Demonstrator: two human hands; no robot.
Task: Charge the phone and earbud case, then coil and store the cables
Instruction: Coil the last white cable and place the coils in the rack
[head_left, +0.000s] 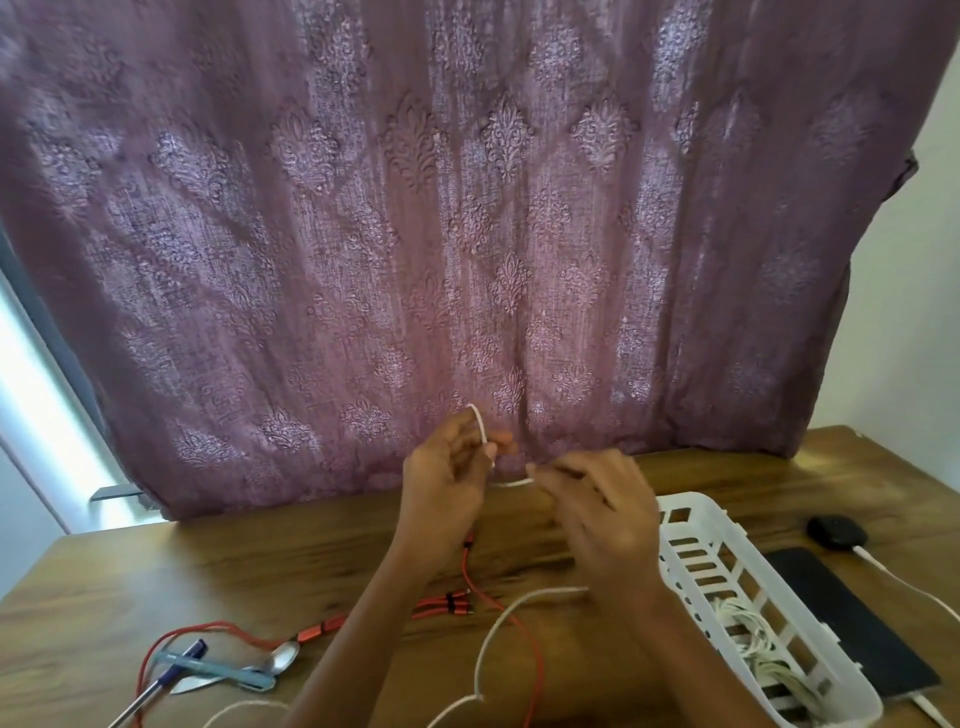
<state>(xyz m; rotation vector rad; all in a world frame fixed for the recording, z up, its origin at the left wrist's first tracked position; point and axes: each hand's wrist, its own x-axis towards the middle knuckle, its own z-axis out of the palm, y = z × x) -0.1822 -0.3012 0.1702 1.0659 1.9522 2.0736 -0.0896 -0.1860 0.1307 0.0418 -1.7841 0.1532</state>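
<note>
**Braided white cable drawn between two raised hands**

The left hand (447, 480) was held up with its fingers curled, and a loop of the white cable (482, 434) passed over them. The right hand (597, 514), blurred, was just beside it, its fingertips closed in a pinch on the same cable where it sagged across the short gap between the two hands. The cable looked matte and woven, like cord. Its loose length trailed below the right wrist in wide curves over the wood-grain tabletop (208, 571).

Under the forearms lay a thin red cable (524, 639) with glossy red metal plugs branching off it. To the right of the right hand stood a long white plastic basket (680, 500) with slotted walls, and a coiled pale cable (753, 639) lay inside it. Beyond the basket, a flat black phone (852, 629) lay on the tabletop. A small rounded black earbud case (836, 530) sat just past the phone, with a smooth white lead (906, 584) plugged into it. To the lower left of the left arm lay a shiny metal spoon (283, 657) and two pens (218, 672). Behind both hands hung a mauve curtain (467, 208) of coarse weave, embossed with damask motifs.
</note>
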